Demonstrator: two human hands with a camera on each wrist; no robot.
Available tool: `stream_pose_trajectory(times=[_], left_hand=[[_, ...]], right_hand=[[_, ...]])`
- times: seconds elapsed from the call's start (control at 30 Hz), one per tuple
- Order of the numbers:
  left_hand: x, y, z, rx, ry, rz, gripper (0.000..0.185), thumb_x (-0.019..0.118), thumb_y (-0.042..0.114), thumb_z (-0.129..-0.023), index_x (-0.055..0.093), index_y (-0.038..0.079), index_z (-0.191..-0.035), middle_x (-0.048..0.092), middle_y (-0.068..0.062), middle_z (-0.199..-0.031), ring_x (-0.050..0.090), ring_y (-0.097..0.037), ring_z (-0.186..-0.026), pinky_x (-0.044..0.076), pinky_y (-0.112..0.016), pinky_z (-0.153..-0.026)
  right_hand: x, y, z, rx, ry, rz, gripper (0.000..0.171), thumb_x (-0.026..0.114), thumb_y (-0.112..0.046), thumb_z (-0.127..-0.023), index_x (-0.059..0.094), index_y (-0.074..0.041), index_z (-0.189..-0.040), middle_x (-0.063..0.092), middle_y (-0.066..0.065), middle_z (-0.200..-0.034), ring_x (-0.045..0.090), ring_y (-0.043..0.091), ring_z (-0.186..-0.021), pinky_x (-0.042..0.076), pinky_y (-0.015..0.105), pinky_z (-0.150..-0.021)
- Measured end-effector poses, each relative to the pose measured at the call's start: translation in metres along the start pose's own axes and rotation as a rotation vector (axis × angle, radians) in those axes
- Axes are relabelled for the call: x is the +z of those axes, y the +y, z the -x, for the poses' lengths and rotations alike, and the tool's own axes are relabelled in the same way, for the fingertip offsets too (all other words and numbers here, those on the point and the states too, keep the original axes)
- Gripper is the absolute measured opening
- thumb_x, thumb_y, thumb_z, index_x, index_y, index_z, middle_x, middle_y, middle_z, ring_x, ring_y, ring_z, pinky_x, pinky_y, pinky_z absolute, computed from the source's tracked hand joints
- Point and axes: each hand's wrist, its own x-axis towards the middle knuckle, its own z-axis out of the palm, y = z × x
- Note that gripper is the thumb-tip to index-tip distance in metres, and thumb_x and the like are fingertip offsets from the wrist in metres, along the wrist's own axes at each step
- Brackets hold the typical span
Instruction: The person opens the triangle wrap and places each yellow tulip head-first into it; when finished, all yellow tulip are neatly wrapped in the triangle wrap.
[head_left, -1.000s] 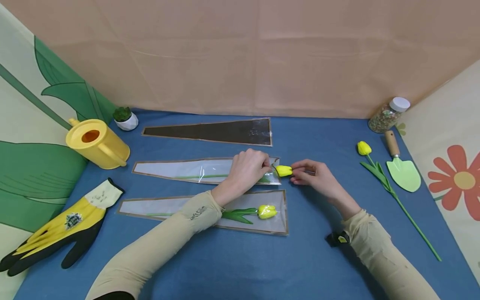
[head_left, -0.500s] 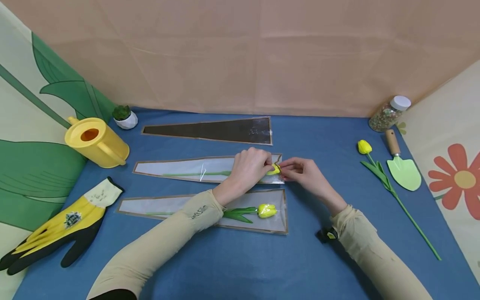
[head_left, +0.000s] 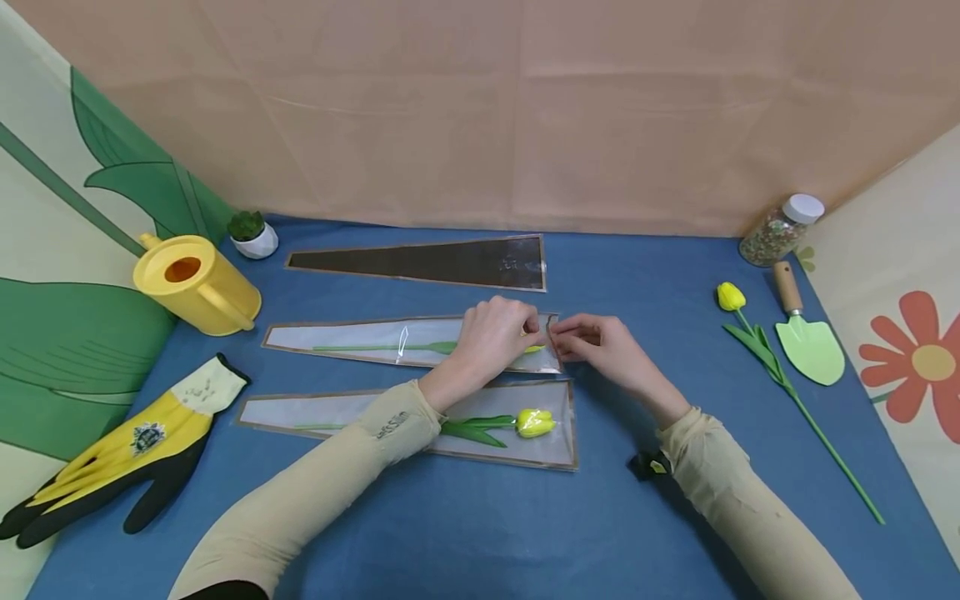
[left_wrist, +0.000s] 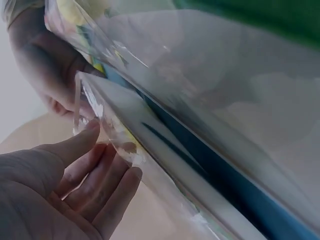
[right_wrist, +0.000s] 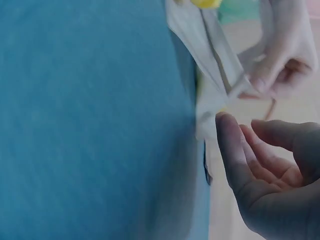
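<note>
Vs half a sec ago, the tulip (head_left: 441, 347) is further into the mid. sleeve (head_left: 341, 336), bud now inside the mouth, & the R hand (head_left: 606, 346) has edged left w/ it; L hand (head_left: 486, 342) approx same spot. Going L to R on the blue-covered bench (head_left: 480, 533): glove (head_left: 146, 454), watering can (head_left: 202, 287), potted plant (head_left: 253, 237) behind it; then three tapered sleeves, wide ends right: dark sleeve (head_left: 420, 263) at back, mid. one w/ the tulip, near sleeve (head_left: 525, 396) w/ a second tulip (head_left: 468, 430) inside, partly under the L forearm (head_left: 337, 483). L hand's at the mid. one's wide end, thumb & fingers pinching clear film nr the mouth. R hand's at that mouth too: fingers bent, thumb & index tips apart, nothing gripped btwn; index tip looks to be at the edge, can't tell if touching (blurry). Far right: third tulip (head_left: 772, 367), jar (head_left: 771, 236), trowel (head_left: 810, 346). Handling, my guess: tulip v. light, stem semi-stiff, bud & leaves soft, poss. snagging on the lip; film thin, slippery, creases easily. Best hold: stem just below bud, or nudge bud w/ fingertips; sleeve by its rim.
</note>
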Motion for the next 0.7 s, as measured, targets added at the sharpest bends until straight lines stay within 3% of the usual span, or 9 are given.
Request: stream_pose_trajectory(times=[0.2,0.33,0.53,0.7], left_hand=[[-0.006,-0.006,-0.002,0.035,-0.029,0.053,0.009,0.082,0.023,-0.099,0.085,0.018,-0.105,0.08,0.003,-0.103,0.07,-0.015,-0.073,0.047,-0.03,-0.053],[-0.007,-0.007,-0.005,0.081,-0.049,0.079,0.01,0.079,0.02,-0.1,0.086,0.017,-0.107,0.08,0.002,-0.105,0.074,-0.016,-0.086,0.055,-0.034,-0.062],[-0.001,-0.003,-0.011,0.1,-0.084,0.051,0.007,0.08,0.021,-0.1,0.085,0.019,-0.104,0.079,0.005,-0.1,0.069,-0.012,-0.079,0.051,-0.031,-0.059],[-0.005,-0.006,-0.021,0.091,-0.06,0.042,0.006,0.081,0.019,-0.099,0.085,0.017,-0.103,0.08,0.004,-0.1,0.07,-0.014,-0.077,0.05,-0.029,-0.056]], right_hand=[[-0.021,-0.006,0.002,0.061,0.106,-0.058,0.029,0.057,-0.007,-0.112,0.064,0.015,-0.131,0.07,0.031,-0.116,0.076,0.022,-0.097,0.062,0.038,-0.088],[-0.029,-0.011,-0.003,0.057,0.14,-0.078,0.032,0.056,-0.009,-0.113,0.062,0.016,-0.132,0.067,0.036,-0.118,0.076,0.022,-0.096,0.062,0.04,-0.089],[-0.027,-0.012,-0.012,0.047,0.117,-0.099,0.033,0.055,-0.009,-0.113,0.06,0.017,-0.133,0.066,0.036,-0.121,0.076,0.022,-0.098,0.061,0.042,-0.092],[-0.025,-0.01,-0.023,0.035,0.139,-0.118,0.032,0.056,-0.009,-0.113,0.061,0.016,-0.133,0.066,0.034,-0.121,0.075,0.027,-0.101,0.061,0.043,-0.093]])
